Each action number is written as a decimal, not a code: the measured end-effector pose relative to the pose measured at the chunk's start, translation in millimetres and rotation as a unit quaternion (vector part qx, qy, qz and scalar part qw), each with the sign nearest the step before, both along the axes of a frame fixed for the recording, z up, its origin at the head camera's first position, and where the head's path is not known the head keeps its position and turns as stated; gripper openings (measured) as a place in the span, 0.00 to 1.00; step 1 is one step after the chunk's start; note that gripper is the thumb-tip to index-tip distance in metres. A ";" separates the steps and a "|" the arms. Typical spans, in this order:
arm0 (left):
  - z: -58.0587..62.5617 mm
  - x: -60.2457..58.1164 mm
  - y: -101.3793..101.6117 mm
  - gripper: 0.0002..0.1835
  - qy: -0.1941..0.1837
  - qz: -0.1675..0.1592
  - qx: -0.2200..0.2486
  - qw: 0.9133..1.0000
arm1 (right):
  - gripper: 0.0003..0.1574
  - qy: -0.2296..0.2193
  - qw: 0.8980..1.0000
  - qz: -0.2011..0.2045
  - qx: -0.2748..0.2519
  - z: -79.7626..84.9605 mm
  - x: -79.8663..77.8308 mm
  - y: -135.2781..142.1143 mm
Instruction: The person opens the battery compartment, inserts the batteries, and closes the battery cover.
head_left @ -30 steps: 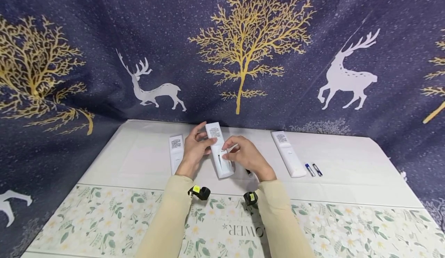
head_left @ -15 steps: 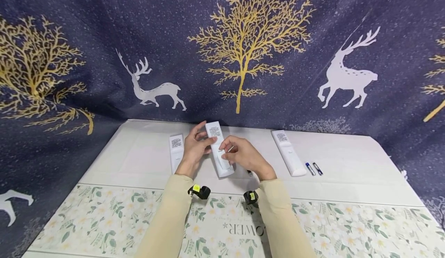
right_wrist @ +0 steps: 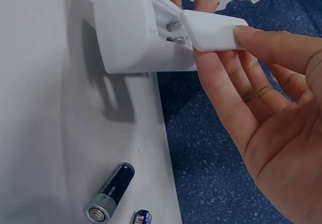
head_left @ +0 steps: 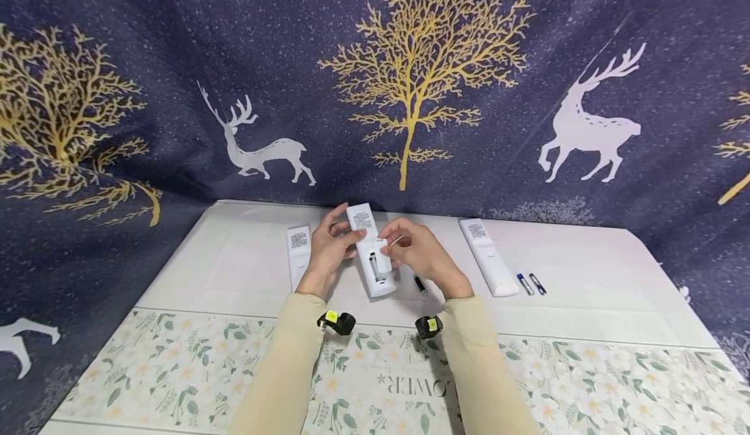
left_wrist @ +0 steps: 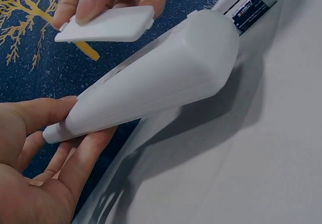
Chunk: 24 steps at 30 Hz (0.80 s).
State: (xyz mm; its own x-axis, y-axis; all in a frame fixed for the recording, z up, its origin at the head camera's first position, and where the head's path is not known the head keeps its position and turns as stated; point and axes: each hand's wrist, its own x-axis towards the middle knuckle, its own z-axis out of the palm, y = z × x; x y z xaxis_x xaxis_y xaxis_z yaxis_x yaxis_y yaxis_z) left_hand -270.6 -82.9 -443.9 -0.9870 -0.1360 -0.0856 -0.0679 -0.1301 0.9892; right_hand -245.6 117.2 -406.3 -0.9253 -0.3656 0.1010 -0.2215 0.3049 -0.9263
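Observation:
In the head view, my left hand (head_left: 330,252) grips a white remote control (head_left: 360,217) near its upper end, back side up and tilted off the table. Its battery compartment (head_left: 375,268) lies uncovered, and metal springs (right_wrist: 174,26) show inside it in the right wrist view. Between thumb and fingers my right hand (head_left: 424,256) pinches the white battery cover (right_wrist: 211,30), held just above the remote's right side. On the table below that hand lies a dark battery (head_left: 420,284). A second battery (right_wrist: 142,217) shows partly at the right wrist view's lower edge.
A white remote (head_left: 298,249) lies beside my left hand, partly hidden by it. Farther right lies another remote (head_left: 491,262), with a blue battery (head_left: 525,284) and a dark battery (head_left: 538,284) next to it. A dark patterned cloth (head_left: 375,129) hangs behind the table.
The battery cover has come off the middle remote and moved slightly up and right with my right hand, exposing the compartment. My left hand has stayed in place on the remote.

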 end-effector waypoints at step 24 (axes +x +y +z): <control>1.4 0.6 0.3 0.43 0.001 -0.003 0.015 1.000 | 0.13 0.008 0.995 -0.098 -0.020 -13.4 -21.1 19.7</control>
State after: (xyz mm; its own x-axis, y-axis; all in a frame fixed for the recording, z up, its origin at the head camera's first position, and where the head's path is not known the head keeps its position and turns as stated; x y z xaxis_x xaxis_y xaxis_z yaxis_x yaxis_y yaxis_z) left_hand -269.9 -82.6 -442.5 -0.9879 -0.1284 -0.0875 -0.0666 -0.1586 0.9851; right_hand -266.8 137.0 -419.7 -0.9764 -0.1740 0.1282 -0.1774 0.3059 -0.9354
